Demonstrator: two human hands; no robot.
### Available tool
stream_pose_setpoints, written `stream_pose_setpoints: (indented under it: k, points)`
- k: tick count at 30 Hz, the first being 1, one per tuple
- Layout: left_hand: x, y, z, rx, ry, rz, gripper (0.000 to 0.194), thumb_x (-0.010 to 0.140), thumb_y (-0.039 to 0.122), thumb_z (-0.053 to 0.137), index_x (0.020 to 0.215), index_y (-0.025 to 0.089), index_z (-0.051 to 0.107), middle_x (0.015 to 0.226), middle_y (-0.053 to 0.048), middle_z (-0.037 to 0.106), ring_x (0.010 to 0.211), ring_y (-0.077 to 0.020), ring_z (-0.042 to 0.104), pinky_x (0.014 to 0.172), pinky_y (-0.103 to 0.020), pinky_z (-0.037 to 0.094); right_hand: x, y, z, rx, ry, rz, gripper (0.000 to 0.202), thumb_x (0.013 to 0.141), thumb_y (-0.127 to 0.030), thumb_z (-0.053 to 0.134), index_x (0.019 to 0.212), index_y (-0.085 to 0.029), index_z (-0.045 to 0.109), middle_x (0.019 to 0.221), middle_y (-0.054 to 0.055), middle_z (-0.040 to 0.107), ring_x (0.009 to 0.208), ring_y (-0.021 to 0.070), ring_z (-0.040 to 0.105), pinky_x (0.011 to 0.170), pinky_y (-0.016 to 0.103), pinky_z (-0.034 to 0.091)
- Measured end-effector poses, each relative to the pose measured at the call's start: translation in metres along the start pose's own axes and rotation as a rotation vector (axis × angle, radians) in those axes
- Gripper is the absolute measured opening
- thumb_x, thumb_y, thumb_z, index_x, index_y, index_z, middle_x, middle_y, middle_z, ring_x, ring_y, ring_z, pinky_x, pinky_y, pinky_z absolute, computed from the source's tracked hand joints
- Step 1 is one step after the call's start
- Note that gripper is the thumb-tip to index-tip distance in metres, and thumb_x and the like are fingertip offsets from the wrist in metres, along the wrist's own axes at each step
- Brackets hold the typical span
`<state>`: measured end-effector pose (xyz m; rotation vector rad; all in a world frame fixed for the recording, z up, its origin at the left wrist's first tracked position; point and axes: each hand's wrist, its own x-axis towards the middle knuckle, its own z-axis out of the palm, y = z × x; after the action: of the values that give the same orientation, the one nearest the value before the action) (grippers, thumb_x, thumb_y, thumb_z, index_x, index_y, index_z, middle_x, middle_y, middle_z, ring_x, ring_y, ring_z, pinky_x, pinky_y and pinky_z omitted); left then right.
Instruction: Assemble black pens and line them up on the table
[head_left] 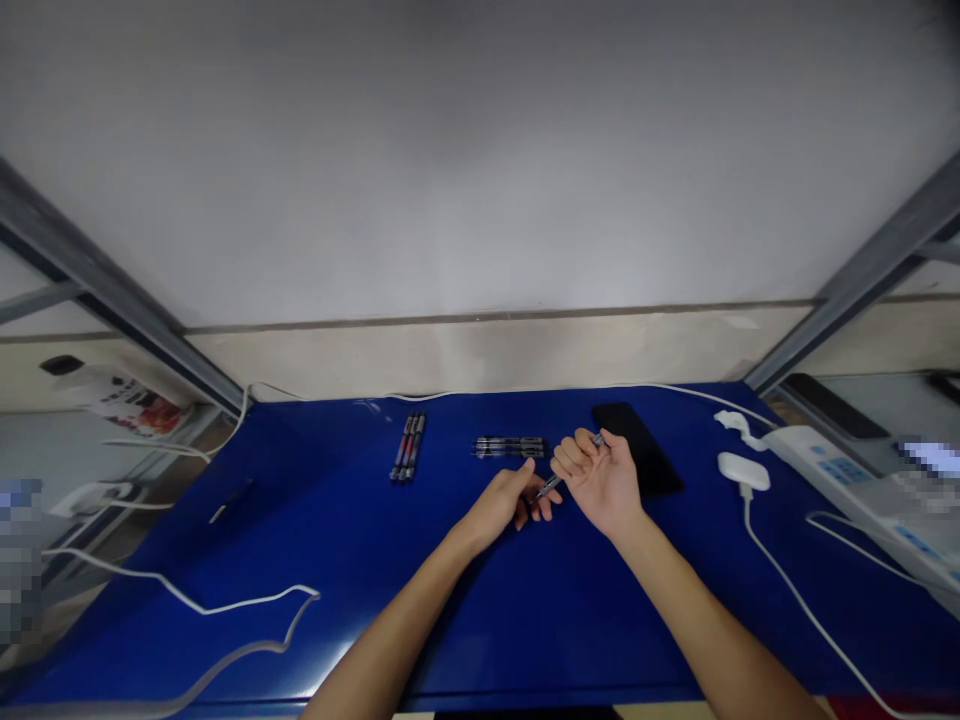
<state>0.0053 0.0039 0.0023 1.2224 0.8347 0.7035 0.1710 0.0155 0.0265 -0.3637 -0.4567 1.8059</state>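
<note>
As the right hand [604, 484] clamps a pen [551, 485], the left hand [499, 508] meets its lower end, likely steadying it; can't tell if that grip's closed.

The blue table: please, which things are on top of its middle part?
On the blue table lie the left pens, the middle pens and a black slab, partly hidden by the right hand. What is under the left hand cannot be seen.
</note>
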Motion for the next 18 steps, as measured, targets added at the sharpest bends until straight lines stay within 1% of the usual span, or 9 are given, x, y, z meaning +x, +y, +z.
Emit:
stream_pose_setpoints:
  k: [5,10,13,15,18]
  points:
    - [0.0007,-0.0039,-0.0015,-0.023,-0.011,-0.003,0.081,0.092,0.069,0.022,0.091,0.006,0.073,0.069,-0.012,0.065,0.059,-0.0140,0.055,0.042,-0.020,0.032,-0.0001,-0.0002,0.0017,0.024,0.008,0.002,0.041,0.092,-0.044,0.043,0.061,-0.020,0.033,0.058,-0.004,0.022,0.053,0.0126,0.025,0.054,0.027,0.034]
    - [0.0009,-0.0051,-0.0014,-0.029,-0.013,-0.006,0.082,0.091,0.071,0.021,0.088,0.008,0.074,0.069,-0.011,0.065,0.060,-0.0141,0.056,0.043,-0.020,0.032,-0.0010,-0.0003,0.0012,-0.003,0.014,0.015,0.038,0.091,-0.039,0.044,0.060,-0.021,0.032,0.058,-0.004,0.021,0.052,0.0133,0.025,0.053,0.027,0.034]
    - [0.0003,-0.0033,-0.0011,-0.024,-0.018,0.000,0.081,0.092,0.069,0.021,0.089,0.008,0.074,0.069,-0.011,0.065,0.059,-0.0137,0.056,0.043,-0.021,0.032,-0.0022,-0.0005,0.0026,-0.045,0.031,-0.004,0.040,0.092,-0.042,0.043,0.060,-0.021,0.032,0.058,-0.004,0.020,0.051,0.0135,0.026,0.052,0.028,0.034]
    - [0.0000,-0.0025,-0.0008,-0.006,-0.021,0.001,0.078,0.092,0.069,0.026,0.092,0.007,0.073,0.069,-0.010,0.065,0.058,-0.0131,0.055,0.043,-0.020,0.032,-0.0026,-0.0007,0.0043,-0.073,0.045,-0.009,0.042,0.093,-0.048,0.041,0.060,-0.022,0.035,0.059,-0.004,0.022,0.051,0.0138,0.028,0.053,0.030,0.036]
    - [-0.0002,-0.0031,0.0002,0.063,-0.036,0.011,0.064,0.088,0.066,0.045,0.094,0.008,0.072,0.069,-0.008,0.064,0.057,-0.0112,0.052,0.043,-0.019,0.032,-0.0014,-0.0001,0.0055,-0.109,0.055,0.000,0.045,0.093,-0.054,0.042,0.062,-0.022,0.041,0.059,-0.004,0.026,0.052,0.0139,0.032,0.056,0.031,0.040]
